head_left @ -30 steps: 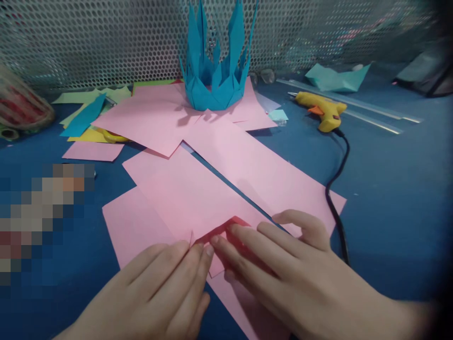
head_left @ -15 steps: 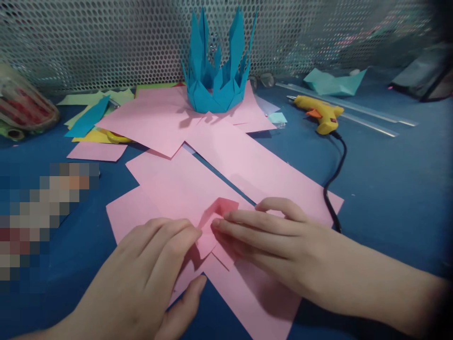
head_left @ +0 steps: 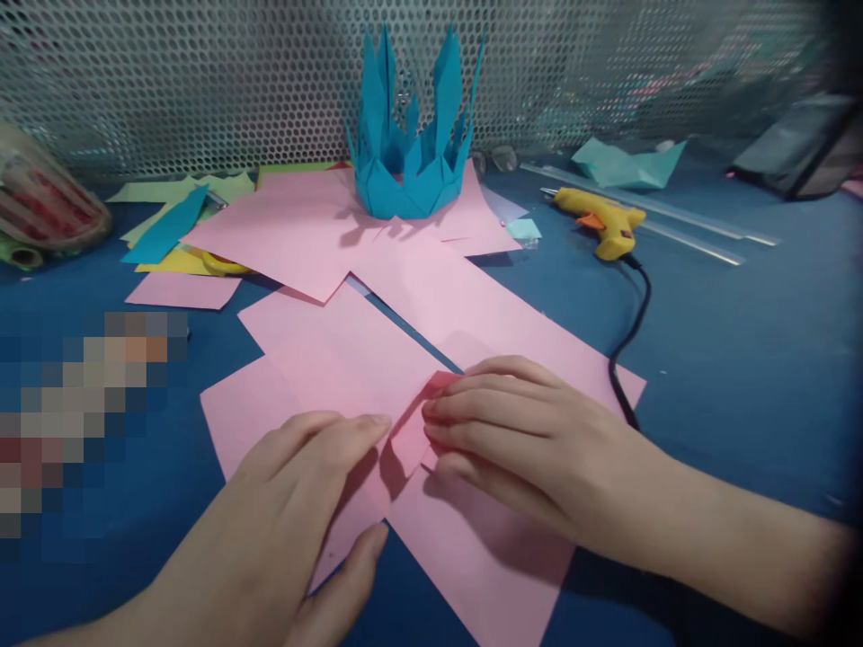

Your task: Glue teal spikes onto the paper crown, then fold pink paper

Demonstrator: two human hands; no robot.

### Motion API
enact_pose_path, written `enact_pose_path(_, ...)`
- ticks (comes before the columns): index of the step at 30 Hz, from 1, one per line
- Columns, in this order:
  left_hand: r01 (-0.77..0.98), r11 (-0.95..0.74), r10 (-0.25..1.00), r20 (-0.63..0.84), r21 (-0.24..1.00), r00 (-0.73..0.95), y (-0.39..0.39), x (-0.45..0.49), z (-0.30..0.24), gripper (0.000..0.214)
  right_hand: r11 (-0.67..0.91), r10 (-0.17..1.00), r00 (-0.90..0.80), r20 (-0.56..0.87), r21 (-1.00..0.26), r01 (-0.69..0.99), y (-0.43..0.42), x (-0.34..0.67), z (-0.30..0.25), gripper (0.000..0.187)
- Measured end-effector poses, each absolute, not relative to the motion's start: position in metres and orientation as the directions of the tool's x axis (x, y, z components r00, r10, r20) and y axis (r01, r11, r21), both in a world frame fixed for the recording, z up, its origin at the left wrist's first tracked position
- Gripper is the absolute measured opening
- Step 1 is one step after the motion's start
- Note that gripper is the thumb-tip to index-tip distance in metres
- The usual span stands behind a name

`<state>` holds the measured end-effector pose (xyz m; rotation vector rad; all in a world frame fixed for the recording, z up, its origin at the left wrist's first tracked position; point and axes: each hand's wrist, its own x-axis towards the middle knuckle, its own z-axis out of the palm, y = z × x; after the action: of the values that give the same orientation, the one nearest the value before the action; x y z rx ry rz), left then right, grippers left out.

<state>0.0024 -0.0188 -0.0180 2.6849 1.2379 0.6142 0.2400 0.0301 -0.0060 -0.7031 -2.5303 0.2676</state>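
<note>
A small folded piece of pink paper stands partly raised over larger pink sheets. Its right part is covered by my right hand, whose fingers are pressed together on it. To the left, my left hand rests on the pink paper, fingers stretched and thumb held apart. Its fingertips reach close to the folded piece's left edge; whether they touch it is unclear. Farther back, a blue folded-paper crown stands upright on the pink sheets.
A yellow glue gun lies at the right, its black cord running toward my right forearm. Beyond it are clear glue sticks and a light teal folded paper. Coloured scraps and a jar lie left, before a perforated metal panel.
The folded pink piece has shifted slightly up and to the right, and its left side now shows more. My right fingers cover more of its top. My left hand stays nearly in place.
</note>
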Motion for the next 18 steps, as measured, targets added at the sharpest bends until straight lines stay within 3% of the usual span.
enact_pose_path(5,0.719,-0.642,0.765,0.278,0.264,0.581,-0.019,0.001,-0.018,0.033,0.858,0.513,-0.723,0.463,-0.241,0.454,0.027,0.236,-0.015,0.019)
enact_pose_path(11,0.738,-0.620,0.784,0.244,0.268,0.570,-0.021,0.000,-0.020,0.037,0.855,0.485,-0.742,0.463,-0.075,0.513,0.022,0.234,-0.013,0.040)
enact_pose_path(18,0.715,-0.656,0.754,0.232,0.242,0.614,-0.021,0.000,-0.018,0.040,0.858,0.448,-0.737,0.507,-0.011,0.514,0.017,0.232,-0.013,0.041)
